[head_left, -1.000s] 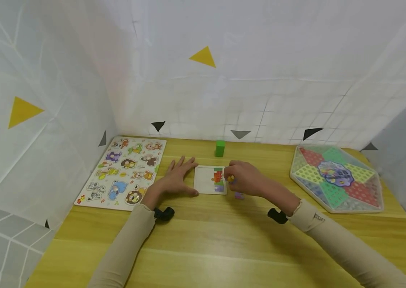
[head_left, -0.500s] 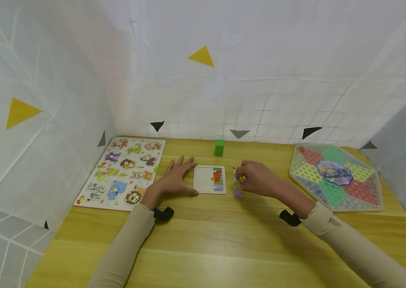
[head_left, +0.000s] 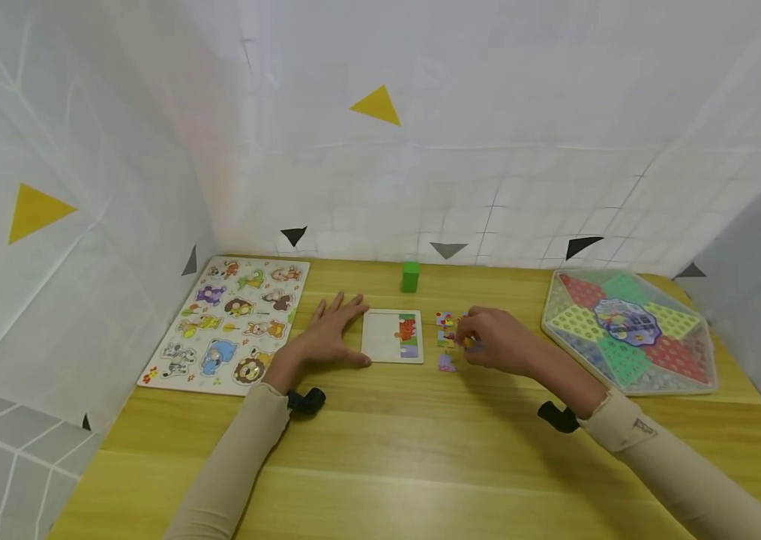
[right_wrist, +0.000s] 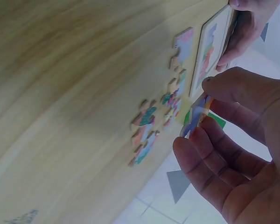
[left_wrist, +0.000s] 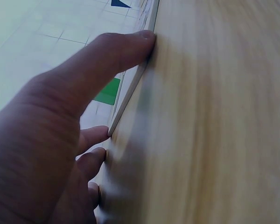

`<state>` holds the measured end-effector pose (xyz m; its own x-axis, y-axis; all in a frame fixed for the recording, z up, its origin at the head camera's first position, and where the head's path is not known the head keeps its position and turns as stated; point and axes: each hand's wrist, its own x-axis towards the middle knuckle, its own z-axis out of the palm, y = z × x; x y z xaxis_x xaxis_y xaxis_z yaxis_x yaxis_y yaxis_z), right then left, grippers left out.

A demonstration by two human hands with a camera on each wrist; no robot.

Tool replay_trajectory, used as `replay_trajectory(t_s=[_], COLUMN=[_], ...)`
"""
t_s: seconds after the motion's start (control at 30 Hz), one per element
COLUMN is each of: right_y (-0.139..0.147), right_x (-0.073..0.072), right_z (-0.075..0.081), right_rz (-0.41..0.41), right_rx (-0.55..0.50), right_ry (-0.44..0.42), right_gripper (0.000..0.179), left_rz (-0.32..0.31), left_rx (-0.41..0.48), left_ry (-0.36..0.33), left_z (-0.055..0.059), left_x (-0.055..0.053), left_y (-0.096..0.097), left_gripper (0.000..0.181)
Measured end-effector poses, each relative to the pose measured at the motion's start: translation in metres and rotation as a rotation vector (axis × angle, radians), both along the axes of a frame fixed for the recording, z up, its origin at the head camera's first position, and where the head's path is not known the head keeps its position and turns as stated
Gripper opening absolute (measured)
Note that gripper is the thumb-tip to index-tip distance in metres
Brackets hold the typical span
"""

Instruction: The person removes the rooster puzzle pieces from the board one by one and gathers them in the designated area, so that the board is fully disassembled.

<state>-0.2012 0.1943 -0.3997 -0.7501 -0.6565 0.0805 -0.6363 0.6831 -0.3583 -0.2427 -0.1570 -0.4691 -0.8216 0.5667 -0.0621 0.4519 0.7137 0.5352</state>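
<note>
Table (head_left: 380, 450), pieces (head_left: 444, 340) partly behind right hand (head_left: 503, 342).

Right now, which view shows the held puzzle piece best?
Right wrist: the piece is largest there, though seen at a slant. Head shows just a small bit, the right hand hiding the rest; left wrist, none.

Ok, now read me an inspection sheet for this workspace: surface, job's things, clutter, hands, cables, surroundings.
Surface: wood-grain table, shiny in places.
Job's things: puzzle tray with fitted pieces only along its right side; loose pieces on the table to its right.
Clutter: animal board at left, green block beyond the tray, star-patterned game board at right.
Hands: left hand touches the tray's left side; right hand pinches a puzzle piece.
Cables: nothing seen.
Surroundings: pale walls patterned with triangles.
</note>
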Motion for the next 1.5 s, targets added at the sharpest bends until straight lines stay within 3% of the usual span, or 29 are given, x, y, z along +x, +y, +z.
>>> replay_trajectory(t_s=[0.93, 1.5], right_y=[0.011, 0.008], right_x=[0.008, 0.012], right_z=[-0.023, -0.025], right_rz=[-0.007, -0.012], right_rx=[0.050, 0.062], right_ry=[-0.026, -0.046], right_gripper=[0.015, 0.012], left_rz=[0.007, 0.015], left_rx=[0.015, -0.002], left_ry=[-0.002, 0.007], left_z=[0.001, -0.002], left_x=[0.000, 0.000], left_y=[0.001, 0.000], left_gripper=[0.107, 0.108])
